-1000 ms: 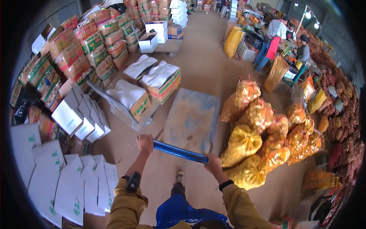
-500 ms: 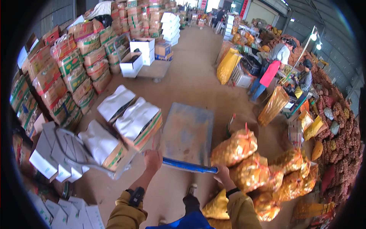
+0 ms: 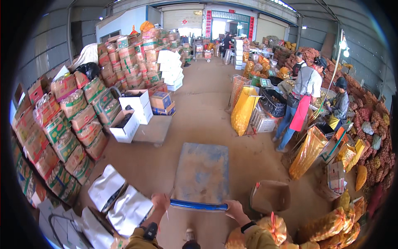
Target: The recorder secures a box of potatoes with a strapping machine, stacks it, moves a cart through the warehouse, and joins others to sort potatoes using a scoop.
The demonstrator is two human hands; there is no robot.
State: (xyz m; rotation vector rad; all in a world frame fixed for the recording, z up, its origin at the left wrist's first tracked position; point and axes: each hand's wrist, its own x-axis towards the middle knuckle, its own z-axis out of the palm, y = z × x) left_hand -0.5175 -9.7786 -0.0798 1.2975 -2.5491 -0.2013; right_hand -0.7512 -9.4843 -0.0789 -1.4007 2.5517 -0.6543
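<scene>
A flat platform cart (image 3: 202, 172) with a worn blue-grey deck is in front of me, nothing lying on its deck. Its blue push handle (image 3: 198, 205) runs crosswise close to my body. My left hand (image 3: 161, 202) is closed at the handle's left end, beside boxes with white paper tops (image 3: 129, 211). Round the right end my right hand (image 3: 234, 208) is closed too, near orange mesh sacks (image 3: 274, 228) full of round produce.
Stacked cartons (image 3: 70, 124) line the left. Another low cart (image 3: 151, 129) carries white boxes (image 3: 125, 124). An open cardboard box (image 3: 270, 196) sits on the floor at right. Beyond it, people, including one with a red apron (image 3: 300, 113), stand by upright mesh sacks (image 3: 244, 110).
I have moved forward with the cart, and the view has tilted up. The papered boxes and orange sacks are now lower in the picture. Both hands stay on the handle.
</scene>
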